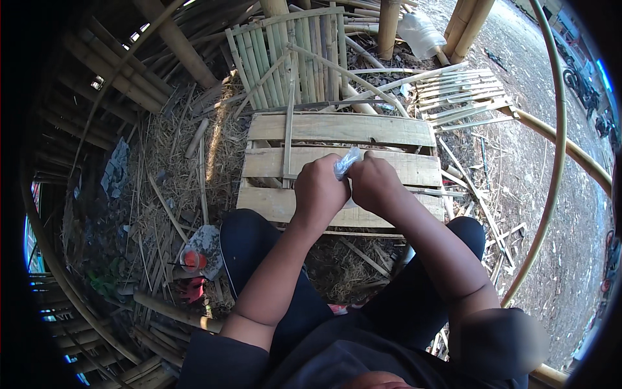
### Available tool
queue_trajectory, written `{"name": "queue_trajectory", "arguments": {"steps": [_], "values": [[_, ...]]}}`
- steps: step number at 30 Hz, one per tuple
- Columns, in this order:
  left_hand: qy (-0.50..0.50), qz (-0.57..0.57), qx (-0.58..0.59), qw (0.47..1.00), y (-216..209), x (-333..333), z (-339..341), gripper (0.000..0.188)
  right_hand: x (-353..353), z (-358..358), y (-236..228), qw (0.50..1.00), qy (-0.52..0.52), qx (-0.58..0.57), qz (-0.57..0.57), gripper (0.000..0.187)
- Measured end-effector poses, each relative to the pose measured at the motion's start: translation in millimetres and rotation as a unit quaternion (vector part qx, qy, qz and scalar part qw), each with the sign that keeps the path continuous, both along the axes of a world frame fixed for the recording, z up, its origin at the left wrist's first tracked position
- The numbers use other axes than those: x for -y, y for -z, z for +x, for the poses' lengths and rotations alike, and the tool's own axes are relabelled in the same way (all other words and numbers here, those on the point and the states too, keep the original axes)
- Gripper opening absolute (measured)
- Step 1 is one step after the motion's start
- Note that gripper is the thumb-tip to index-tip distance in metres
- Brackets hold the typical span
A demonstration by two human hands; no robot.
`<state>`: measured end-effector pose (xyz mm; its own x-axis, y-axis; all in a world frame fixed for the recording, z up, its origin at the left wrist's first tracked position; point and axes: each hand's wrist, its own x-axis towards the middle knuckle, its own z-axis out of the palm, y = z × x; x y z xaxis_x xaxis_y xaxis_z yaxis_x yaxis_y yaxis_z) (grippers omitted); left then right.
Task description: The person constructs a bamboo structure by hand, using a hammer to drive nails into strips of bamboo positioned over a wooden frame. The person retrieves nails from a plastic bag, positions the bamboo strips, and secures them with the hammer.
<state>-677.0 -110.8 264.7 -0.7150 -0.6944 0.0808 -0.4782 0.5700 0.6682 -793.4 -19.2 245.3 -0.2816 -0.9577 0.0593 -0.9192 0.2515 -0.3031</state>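
My left hand and my right hand meet over a low slatted wooden table, both closed in fists. Between them they grip a crumpled clear plastic bag, whose bunched end sticks up between the thumbs. What the bag contains, if anything, is hidden by my fingers. On the table to the left of my hands, a thin bamboo strip lies lengthwise across the slats.
A bamboo slat panel leans behind the table, and a smaller slat rack lies at right. Left of my knee, a plastic cup with red contents stands on a stone. Bamboo posts rise at the back; straw and offcuts litter the ground.
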Motion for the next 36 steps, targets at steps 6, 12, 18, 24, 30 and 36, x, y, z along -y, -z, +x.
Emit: {"name": "queue_trajectory", "arguments": {"steps": [6,12,18,24,30,36], "values": [[-0.002,-0.028,0.048,0.998,3.1,-1.1,2.3,0.020,-3.2,26.6,-20.7,0.992,0.019,-0.004,0.127,0.013],[-0.060,-0.059,-0.013,0.996,-3.8,6.2,6.5,0.028,3.8,26.5,-21.6,1.000,0.002,0.002,0.008,0.012],[-0.012,-0.099,-0.104,0.990,12.7,33.7,12.9,0.029,5.7,30.7,-39.3,0.995,0.010,0.031,-0.097,0.015],[-0.026,0.380,-0.054,0.923,-3.9,33.0,5.6,0.029,1.8,6.6,-50.8,0.987,0.079,-0.016,-0.142,0.024],[-0.019,0.517,-0.168,0.839,-8.0,27.8,8.1,0.035,-1.7,3.8,-53.7,0.976,0.098,-0.008,-0.193,0.017],[-0.021,0.570,-0.228,0.789,4.5,28.1,11.7,0.030,-5.1,-6.4,-60.9,0.993,0.038,0.037,-0.104,0.017]]}}
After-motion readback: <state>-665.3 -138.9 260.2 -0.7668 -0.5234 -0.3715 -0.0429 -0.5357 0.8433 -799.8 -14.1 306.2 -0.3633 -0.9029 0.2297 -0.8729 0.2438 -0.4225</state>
